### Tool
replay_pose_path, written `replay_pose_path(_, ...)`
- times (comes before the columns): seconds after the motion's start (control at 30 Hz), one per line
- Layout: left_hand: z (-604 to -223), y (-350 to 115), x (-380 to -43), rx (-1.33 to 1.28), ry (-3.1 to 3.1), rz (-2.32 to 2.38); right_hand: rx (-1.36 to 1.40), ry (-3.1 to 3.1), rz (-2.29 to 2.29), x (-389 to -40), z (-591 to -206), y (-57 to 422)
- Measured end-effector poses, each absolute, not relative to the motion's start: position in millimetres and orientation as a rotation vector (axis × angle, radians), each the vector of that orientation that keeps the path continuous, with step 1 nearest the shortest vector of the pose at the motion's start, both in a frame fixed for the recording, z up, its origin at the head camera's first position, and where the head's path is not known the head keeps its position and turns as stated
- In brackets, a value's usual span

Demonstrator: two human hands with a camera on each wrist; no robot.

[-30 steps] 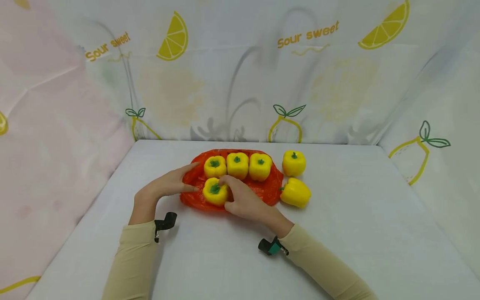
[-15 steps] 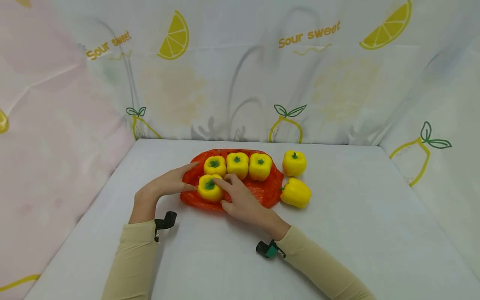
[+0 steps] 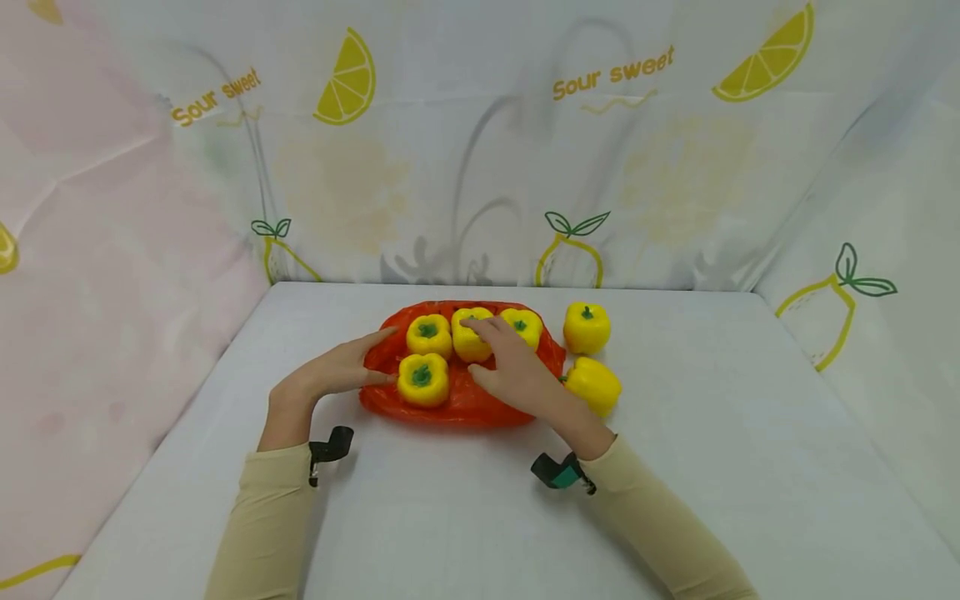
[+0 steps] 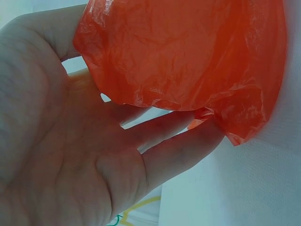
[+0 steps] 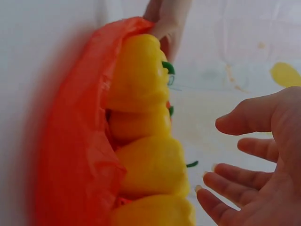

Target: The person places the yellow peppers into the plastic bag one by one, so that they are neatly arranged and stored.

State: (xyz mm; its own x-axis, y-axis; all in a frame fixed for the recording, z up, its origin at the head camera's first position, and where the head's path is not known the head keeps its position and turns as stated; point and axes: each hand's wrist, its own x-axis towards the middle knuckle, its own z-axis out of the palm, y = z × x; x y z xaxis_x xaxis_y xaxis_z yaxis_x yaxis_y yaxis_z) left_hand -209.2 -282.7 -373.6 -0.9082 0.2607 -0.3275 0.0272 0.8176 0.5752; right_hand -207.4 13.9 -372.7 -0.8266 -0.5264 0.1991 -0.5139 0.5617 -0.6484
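Left hand [image 3: 330, 369] splayed against floppy bag [image 3: 487, 402], right hand [image 3: 521, 379] splayed, empty, above it; peppers [image 3: 423, 387] there likely light, slick: grip sides.

Yellow pepper [image 3: 528, 327] partly behind right grip [image 3: 522, 377]

Head view: from above, forward and down. Wrist views: close, past left hand [image 4: 89, 136] and right hand [image 5: 284, 169]. Shared: red bag [image 3: 480, 408] (mid-frame; top; left).
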Motion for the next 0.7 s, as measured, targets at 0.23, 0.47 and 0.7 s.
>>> replay_pose_path(0.23, -376, -284, -210, 0.213, 2.617, 0.817, -0.814, 2.825, -1.257, -227, -352, 49)
replay_pose_path(0.47, -375, -284, -210, 0.218, 2.613, 0.813, -0.665, 2.858, -1.244, -243, -344, 90)
replay_pose_path(0.7, -374, -282, -209, 0.211, 2.606, 0.823, -0.498, 2.859, -1.061, -258, -348, 121)
